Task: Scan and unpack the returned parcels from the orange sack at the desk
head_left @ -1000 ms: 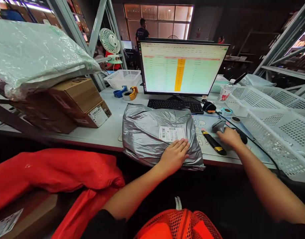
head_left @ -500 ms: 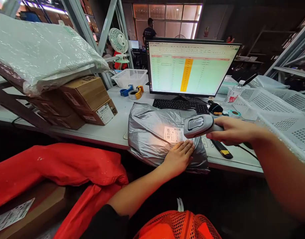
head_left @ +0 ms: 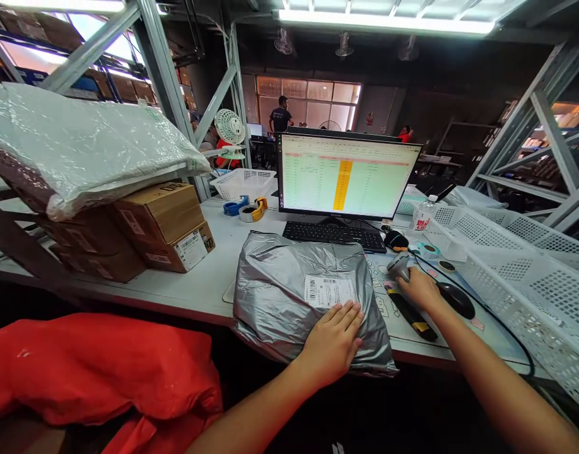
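Observation:
A silver poly mailer parcel (head_left: pixel 289 302) lies on the white desk (head_left: pixel 209 277), with a white barcode label (head_left: pixel 330 292) on its top. My left hand (head_left: pixel 332 343) rests flat on the parcel's near edge, just below the label. My right hand (head_left: pixel 422 290) is shut on a grey handheld barcode scanner (head_left: pixel 399 267), held low over the desk to the right of the parcel. A black and yellow utility knife (head_left: pixel 411 320) lies just under that hand, and a black computer mouse (head_left: pixel 455 300) sits to its right.
A monitor (head_left: pixel 349 176) and black keyboard (head_left: pixel 334 236) stand behind the parcel. Cardboard boxes (head_left: pixel 166 230) under a plastic-wrapped package (head_left: pixel 81 145) sit left, white mesh baskets (head_left: pixel 530 296) right. A red bag (head_left: pixel 91 372) lies below the desk edge. A person (head_left: pixel 280 118) stands far back.
My right hand has come down and back to the right with the scanner, away from the label it was above. The view has tilted upward. My left hand stays on the parcel.

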Action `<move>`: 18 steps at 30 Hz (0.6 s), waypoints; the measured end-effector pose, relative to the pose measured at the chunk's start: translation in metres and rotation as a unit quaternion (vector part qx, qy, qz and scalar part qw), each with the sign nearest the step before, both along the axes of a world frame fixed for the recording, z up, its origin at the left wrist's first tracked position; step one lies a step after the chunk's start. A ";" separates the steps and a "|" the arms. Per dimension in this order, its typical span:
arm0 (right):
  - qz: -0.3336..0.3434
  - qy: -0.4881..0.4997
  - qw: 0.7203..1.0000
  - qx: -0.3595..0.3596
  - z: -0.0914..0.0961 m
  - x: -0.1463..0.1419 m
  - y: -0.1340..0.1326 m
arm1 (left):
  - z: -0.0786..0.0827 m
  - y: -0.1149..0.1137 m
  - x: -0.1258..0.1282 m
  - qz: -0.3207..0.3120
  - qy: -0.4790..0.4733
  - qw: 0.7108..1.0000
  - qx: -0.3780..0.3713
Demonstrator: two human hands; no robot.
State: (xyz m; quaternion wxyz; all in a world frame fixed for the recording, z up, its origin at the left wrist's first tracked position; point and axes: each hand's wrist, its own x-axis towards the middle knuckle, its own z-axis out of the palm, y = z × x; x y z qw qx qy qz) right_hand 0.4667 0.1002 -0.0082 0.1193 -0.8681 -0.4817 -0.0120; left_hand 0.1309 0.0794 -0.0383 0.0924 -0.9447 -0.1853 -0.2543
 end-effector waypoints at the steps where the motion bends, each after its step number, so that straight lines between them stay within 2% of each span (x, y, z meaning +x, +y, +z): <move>1: -0.006 0.003 1.000 -0.018 -0.005 0.004 0.000 | 0.000 0.000 0.000 -0.002 -0.002 1.000 -0.004; 4: -0.028 0.001 0.999 -0.039 0.004 0.007 0.005 | 0.000 0.001 -0.001 -0.007 -0.005 1.000 -0.014; 7: -0.040 -0.039 0.998 0.029 0.033 0.000 0.028 | -0.001 0.002 -0.001 -0.008 -0.003 1.000 -0.025; 10: 0.048 -0.052 0.996 0.047 0.052 -0.012 0.070 | 0.001 0.002 -0.001 -0.008 0.001 0.999 -0.036; 14: 0.148 -0.040 0.988 0.011 0.047 -0.030 0.116 | 0.005 0.001 -0.002 -0.009 0.009 0.999 -0.052; 18: 0.181 -0.039 0.983 -0.018 0.037 -0.038 0.132 | 0.008 0.000 -0.004 -0.004 0.016 0.998 -0.062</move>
